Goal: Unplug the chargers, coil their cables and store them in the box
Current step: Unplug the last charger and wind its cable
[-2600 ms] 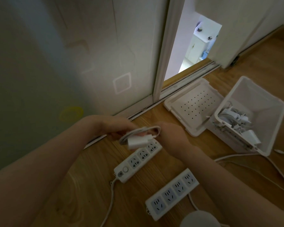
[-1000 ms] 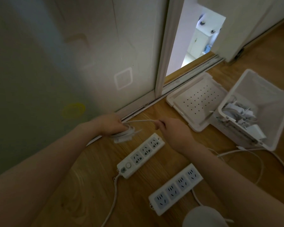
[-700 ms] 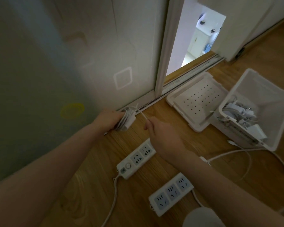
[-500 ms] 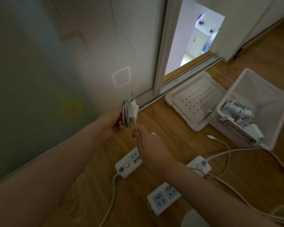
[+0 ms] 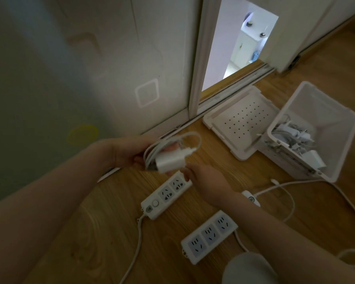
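My left hand [image 5: 129, 154] grips a white charger [image 5: 170, 163] with its white cable [image 5: 190, 138] coiled in loops around it, held above the wooden floor. The fingertips of my right hand [image 5: 205, 179] pinch the charger's lower right corner from below. The white plastic box [image 5: 324, 107] stands open at the right with several chargers and cables [image 5: 295, 134] inside. Another white charger [image 5: 251, 198] lies on the floor behind my right forearm, its loose cable [image 5: 285, 184] trailing toward the box.
Two white power strips [image 5: 166, 193] [image 5: 209, 236] lie on the floor below my hands, with no plugs in their visible sockets. The perforated box lid [image 5: 242, 121] lies left of the box. A wall and a sliding-door track run behind. My knee [image 5: 248, 267] shows at the bottom.
My right hand wound the cable's last length around the bundle held by my left hand. The bundle came down from near the wall to above the power strip, and the right hand now pinches it from below.
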`<state>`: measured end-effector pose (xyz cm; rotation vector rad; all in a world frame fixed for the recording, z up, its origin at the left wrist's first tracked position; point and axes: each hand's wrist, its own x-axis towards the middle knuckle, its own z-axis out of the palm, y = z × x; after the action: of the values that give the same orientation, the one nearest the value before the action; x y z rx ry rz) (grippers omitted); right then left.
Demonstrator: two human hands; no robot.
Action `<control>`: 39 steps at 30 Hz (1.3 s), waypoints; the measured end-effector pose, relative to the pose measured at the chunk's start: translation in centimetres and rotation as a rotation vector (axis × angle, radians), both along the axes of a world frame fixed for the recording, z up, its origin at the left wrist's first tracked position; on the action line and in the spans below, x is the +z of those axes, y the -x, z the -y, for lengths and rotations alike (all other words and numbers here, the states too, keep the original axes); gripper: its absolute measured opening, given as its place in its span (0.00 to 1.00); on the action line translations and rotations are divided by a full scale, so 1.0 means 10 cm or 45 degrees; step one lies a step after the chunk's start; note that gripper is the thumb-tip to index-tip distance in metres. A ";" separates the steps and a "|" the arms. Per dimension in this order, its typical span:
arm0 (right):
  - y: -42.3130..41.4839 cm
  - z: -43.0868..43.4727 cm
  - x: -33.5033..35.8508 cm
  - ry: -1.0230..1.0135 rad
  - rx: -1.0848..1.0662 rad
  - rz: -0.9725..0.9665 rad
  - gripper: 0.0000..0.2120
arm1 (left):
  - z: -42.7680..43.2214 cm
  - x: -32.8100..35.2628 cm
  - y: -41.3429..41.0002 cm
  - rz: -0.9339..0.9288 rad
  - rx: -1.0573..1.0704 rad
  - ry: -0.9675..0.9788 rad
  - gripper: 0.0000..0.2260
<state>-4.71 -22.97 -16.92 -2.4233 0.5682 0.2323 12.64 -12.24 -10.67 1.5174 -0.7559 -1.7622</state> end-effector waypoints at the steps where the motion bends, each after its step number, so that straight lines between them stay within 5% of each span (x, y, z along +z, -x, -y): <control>1: 0.04 0.04 -0.02 0.009 -0.007 -0.026 0.15 | -0.02 0.04 -0.02 0.155 -0.178 -0.084 0.28; 5: 0.05 0.14 -0.03 0.050 -0.070 -0.024 0.17 | 0.00 -0.05 -0.08 0.770 -0.577 -0.397 0.19; 12: -0.15 0.02 0.11 -0.001 -0.229 0.183 0.16 | 0.07 -0.30 -0.07 1.377 -0.014 -0.369 0.21; 19: -0.18 -0.26 0.25 -0.364 -0.341 0.373 0.13 | 0.18 -0.37 0.02 0.574 0.967 -0.284 0.14; 23: -0.19 -0.38 0.20 -0.406 -0.255 0.404 0.11 | 0.23 -0.36 0.06 0.049 1.104 -0.067 0.13; 27: -0.18 -0.41 0.14 -0.419 -0.201 0.461 0.09 | 0.26 -0.25 0.11 -0.350 0.949 0.051 0.16; 34: -0.08 -0.24 0.06 -0.307 -0.010 0.242 0.11 | 0.13 -0.14 0.04 -0.449 0.494 0.220 0.23; 39: -0.01 0.03 0.06 -0.016 0.019 0.050 0.11 | 0.04 0.10 0.09 0.232 -0.120 -0.036 0.14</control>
<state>-4.66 -23.31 -16.30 -2.4148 0.5299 0.1937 11.75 -12.68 -9.66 1.7033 -0.9099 -1.7244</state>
